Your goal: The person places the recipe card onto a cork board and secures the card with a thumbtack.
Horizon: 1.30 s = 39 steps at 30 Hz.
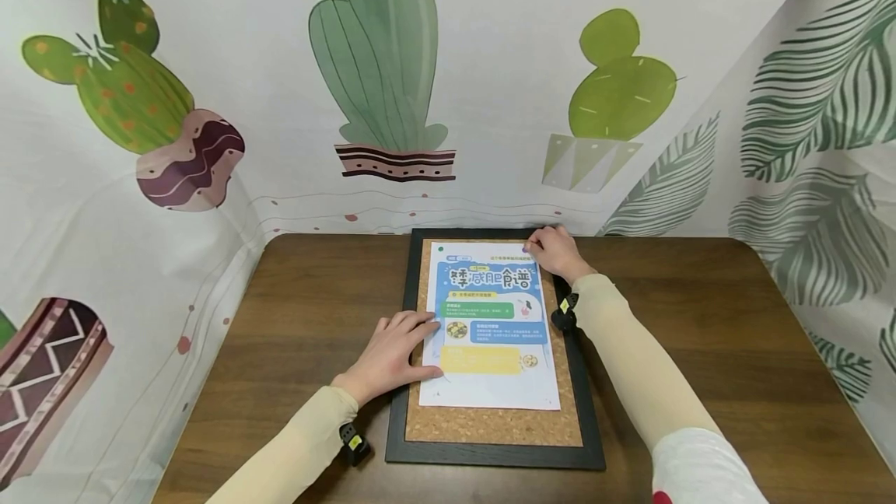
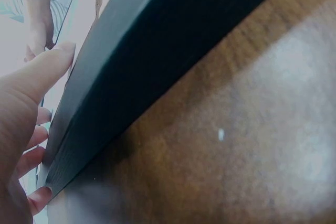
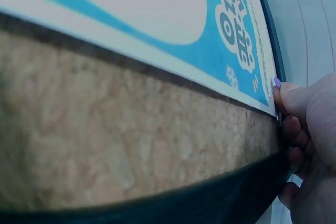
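Observation:
A printed poster sheet (image 1: 490, 395) in blue, green and yellow lies on a cork board (image 1: 493, 430) with a black frame (image 1: 399, 434). My right hand (image 1: 558, 251) is at the sheet's top right corner and pinches a purple push pin (image 3: 277, 82) there; its other fingers sit by the frame's edge. A green push pin (image 1: 441, 249) marks the top left corner. Across the left side of the frame, my left hand (image 1: 392, 352) lies with fingers spread, its fingertips on the sheet's left edge. In the left wrist view its thumb (image 2: 55, 66) reaches over the frame.
The board lies on a brown wooden table (image 1: 301, 294), its top edge close to the back. Behind hangs a white cloth (image 1: 504, 61) printed with cacti and leaves. Each wrist wears a small black camera strap (image 1: 355, 444).

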Motion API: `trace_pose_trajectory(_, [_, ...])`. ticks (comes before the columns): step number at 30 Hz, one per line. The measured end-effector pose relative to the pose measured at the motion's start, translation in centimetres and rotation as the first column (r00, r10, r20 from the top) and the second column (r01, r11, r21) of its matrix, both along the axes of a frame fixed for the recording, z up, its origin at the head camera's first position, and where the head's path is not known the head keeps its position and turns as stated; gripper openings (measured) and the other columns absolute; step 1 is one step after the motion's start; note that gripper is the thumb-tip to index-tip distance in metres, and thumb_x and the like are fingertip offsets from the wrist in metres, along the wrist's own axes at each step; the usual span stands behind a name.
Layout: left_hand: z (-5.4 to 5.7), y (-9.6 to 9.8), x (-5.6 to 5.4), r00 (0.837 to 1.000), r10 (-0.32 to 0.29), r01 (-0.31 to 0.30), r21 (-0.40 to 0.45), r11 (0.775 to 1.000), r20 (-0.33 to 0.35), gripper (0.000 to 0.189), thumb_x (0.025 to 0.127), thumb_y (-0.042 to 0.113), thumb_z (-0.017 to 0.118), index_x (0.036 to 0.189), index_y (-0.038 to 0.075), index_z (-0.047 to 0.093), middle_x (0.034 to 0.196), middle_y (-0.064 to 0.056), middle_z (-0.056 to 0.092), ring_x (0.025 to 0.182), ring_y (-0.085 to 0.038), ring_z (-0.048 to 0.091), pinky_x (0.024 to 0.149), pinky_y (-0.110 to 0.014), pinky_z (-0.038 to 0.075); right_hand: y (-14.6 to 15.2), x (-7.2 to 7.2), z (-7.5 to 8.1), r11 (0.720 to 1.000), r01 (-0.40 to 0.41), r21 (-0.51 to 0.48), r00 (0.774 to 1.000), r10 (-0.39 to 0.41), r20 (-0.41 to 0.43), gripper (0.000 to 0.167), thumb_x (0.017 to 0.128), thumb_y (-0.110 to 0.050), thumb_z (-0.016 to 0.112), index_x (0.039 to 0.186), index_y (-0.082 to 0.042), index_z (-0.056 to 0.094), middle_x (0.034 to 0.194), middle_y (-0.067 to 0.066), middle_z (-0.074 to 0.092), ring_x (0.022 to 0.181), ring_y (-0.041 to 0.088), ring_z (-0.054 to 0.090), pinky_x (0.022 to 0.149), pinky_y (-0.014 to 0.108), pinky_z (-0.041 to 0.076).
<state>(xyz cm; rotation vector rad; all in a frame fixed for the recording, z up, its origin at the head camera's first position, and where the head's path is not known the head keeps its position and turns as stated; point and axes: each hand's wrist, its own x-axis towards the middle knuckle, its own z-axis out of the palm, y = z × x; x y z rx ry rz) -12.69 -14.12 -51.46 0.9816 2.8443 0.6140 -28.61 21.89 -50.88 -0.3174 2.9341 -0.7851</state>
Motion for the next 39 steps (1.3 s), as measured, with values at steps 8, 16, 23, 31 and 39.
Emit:
trace_pose_trajectory(8, [-0.15,-0.02,0.0,1.0,0.004,-0.004,0.003,1.0,-0.007,0.079,0.087,0.059,0.079,0.149,0.013,0.059,0.155,-0.007,0.052,0.138,-0.028,0.047,0.096,-0.05,0.04,-0.09,-0.15,0.0,1.0,-0.003,0.015,1.0,0.003,0.005,0.028,0.109,-0.02,0.054,0.108,0.001,0.073,0.113,0.02,0.067,0.108,0.037,0.048,0.098,0.053,0.037])
trace_pose_trajectory(16, [-0.18,-0.04,0.14,1.0,0.01,-0.01,0.009,1.0,0.001,0.079,0.087,0.059,0.079,0.148,0.013,0.059,0.155,-0.007,0.052,0.137,-0.028,0.048,0.095,-0.049,0.04,-0.27,-0.17,-0.14,0.999,-0.006,0.042,0.999,0.004,0.032,0.03,0.11,-0.022,0.051,0.109,-0.002,0.072,0.118,0.02,0.066,0.111,0.037,0.046,0.1,0.054,0.037])
trace_pose_trajectory(23, [0.01,0.03,-0.02,1.0,0.016,-0.017,0.01,1.0,0.011,0.08,0.086,0.058,0.08,0.148,0.012,0.059,0.155,-0.008,0.052,0.137,-0.028,0.047,0.096,-0.05,0.039,-0.31,-0.24,0.1,0.998,-0.005,0.07,1.0,0.003,0.026,0.027,0.11,-0.021,0.051,0.109,-0.002,0.069,0.118,0.02,0.064,0.11,0.037,0.045,0.097,0.054,0.037])
trace_pose_trajectory(31, [0.15,0.15,-0.06,1.0,0.015,-0.015,0.011,1.0,0.01,0.08,0.086,0.058,0.08,0.148,0.012,0.06,0.155,-0.008,0.052,0.137,-0.028,0.047,0.096,-0.049,0.039,-0.03,0.06,-0.12,1.0,0.008,0.002,1.0,-0.008,0.009,0.026,0.11,-0.02,0.054,0.11,0.0,0.071,0.112,0.02,0.063,0.113,0.039,0.045,0.099,0.056,0.037])
trace_pose_trajectory(39, [0.03,0.08,-0.09,1.0,0.013,-0.013,0.01,1.0,0.014,0.08,0.086,0.059,0.08,0.148,0.012,0.06,0.155,-0.008,0.052,0.138,-0.028,0.047,0.097,-0.049,0.039,-0.07,0.23,-0.35,1.0,0.009,-0.012,1.0,-0.009,-0.008,0.027,0.109,-0.021,0.055,0.112,0.0,0.071,0.11,0.02,0.062,0.113,0.038,0.045,0.096,0.054,0.038])
